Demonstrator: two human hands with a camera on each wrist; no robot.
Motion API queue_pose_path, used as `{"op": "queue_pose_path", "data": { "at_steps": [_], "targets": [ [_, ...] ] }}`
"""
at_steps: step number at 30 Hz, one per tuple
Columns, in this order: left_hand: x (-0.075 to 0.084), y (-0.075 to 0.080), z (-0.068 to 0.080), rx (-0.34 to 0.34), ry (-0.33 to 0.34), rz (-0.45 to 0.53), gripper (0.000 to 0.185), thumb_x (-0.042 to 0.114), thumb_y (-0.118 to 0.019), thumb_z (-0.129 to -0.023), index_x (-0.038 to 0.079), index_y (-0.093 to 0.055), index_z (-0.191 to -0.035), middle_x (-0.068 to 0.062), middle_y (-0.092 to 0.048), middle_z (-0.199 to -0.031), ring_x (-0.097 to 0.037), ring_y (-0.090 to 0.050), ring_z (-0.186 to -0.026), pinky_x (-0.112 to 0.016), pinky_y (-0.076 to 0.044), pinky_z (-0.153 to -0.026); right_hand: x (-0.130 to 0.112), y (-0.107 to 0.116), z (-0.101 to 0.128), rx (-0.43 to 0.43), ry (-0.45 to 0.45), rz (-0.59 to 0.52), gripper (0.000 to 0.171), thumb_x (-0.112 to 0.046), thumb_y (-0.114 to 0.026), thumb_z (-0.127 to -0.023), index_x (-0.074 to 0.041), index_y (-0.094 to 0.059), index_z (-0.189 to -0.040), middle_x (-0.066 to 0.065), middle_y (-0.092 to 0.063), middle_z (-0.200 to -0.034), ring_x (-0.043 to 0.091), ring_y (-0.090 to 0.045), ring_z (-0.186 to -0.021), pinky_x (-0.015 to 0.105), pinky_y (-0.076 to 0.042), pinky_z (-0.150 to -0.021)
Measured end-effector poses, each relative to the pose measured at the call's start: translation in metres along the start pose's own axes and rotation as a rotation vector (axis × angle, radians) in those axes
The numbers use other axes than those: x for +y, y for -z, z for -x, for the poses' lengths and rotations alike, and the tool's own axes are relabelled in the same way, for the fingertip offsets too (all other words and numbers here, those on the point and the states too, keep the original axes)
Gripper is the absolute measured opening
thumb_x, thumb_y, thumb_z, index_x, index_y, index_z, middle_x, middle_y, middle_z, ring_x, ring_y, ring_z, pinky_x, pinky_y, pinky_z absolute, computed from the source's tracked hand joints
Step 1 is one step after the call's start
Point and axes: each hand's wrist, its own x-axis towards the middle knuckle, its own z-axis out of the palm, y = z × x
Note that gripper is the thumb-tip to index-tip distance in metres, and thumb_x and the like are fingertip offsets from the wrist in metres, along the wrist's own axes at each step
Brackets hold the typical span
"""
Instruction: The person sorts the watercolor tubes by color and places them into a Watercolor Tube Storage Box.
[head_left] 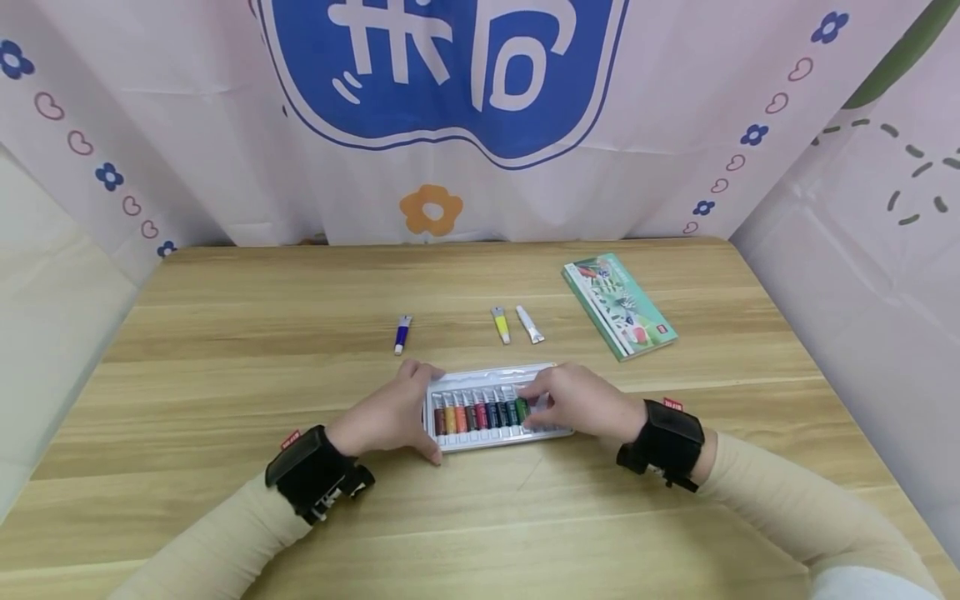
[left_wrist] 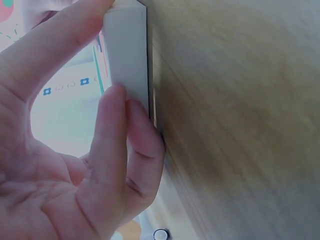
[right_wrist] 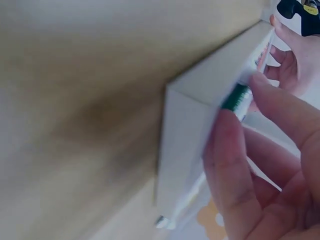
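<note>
A white tray (head_left: 487, 447) lies on the table with a row of several small paint tubes (head_left: 480, 417) in brown, orange, red, blue and green. My left hand (head_left: 390, 412) grips the tray's left end, thumb at the near corner and fingers toward the far one. In the left wrist view the fingertips press on the tray's white side wall (left_wrist: 127, 55). Over the tray's right end, my right hand (head_left: 581, 402) pinches a green paint tube (right_wrist: 236, 98) between thumb and fingers. That tube is at the tray, partly hidden by the fingers.
Beyond the tray lie a dark blue tube (head_left: 402, 335), a yellow tube (head_left: 500, 325) and a white tube (head_left: 529, 324). A green illustrated box (head_left: 621, 307) lies at the back right. A printed cloth (head_left: 360, 192) hangs behind the wooden table (head_left: 225, 350).
</note>
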Motion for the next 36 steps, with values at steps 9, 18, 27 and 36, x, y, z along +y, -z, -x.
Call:
{"op": "queue_pose_path", "data": {
  "at_steps": [9, 18, 27, 36],
  "targets": [
    [0.000, -0.001, 0.000, -0.004, 0.010, 0.001, 0.116, 0.015, -0.101, -0.056, -0.004, -0.037, -0.151, -0.021, -0.040, -0.139, -0.035, -0.053, -0.120, -0.048, -0.050, -0.102, -0.011, 0.003, -0.008, -0.091, 0.054, 0.110, 0.023, -0.014, -0.083, -0.087, -0.005, -0.080, -0.107, -0.004, -0.071, -0.087, 0.007, -0.052, -0.067, 0.023, -0.046, -0.062],
    [0.003, -0.001, 0.000, -0.003, 0.012, -0.005, 0.116, 0.016, -0.101, -0.056, -0.004, -0.038, -0.150, -0.021, -0.040, -0.139, -0.035, -0.053, -0.121, -0.048, -0.050, -0.102, -0.008, 0.007, -0.009, -0.122, 0.028, 0.071, 0.027, -0.015, -0.083, -0.087, -0.004, -0.078, -0.112, 0.000, -0.073, -0.094, 0.006, -0.054, -0.068, 0.024, -0.048, -0.064],
    [0.002, 0.000, 0.000, -0.007, -0.001, -0.028, 0.115, 0.018, -0.101, -0.057, -0.005, -0.038, -0.150, -0.022, -0.040, -0.139, -0.036, -0.053, -0.121, -0.048, -0.050, -0.102, 0.000, 0.010, -0.008, -0.133, 0.049, 0.060, 0.034, -0.012, -0.079, -0.090, -0.003, -0.074, -0.122, 0.006, -0.075, -0.110, 0.006, -0.060, -0.080, 0.025, -0.054, -0.077],
    [0.001, 0.001, -0.001, -0.011, -0.018, -0.033, 0.114, 0.018, -0.101, -0.057, -0.006, -0.038, -0.149, -0.022, -0.041, -0.137, -0.036, -0.054, -0.120, -0.048, -0.050, -0.102, 0.003, 0.021, -0.013, -0.172, 0.122, 0.095, 0.031, -0.008, -0.075, -0.092, -0.003, -0.074, -0.123, 0.006, -0.074, -0.112, 0.009, -0.063, -0.087, 0.027, -0.055, -0.081]
  ]
}}
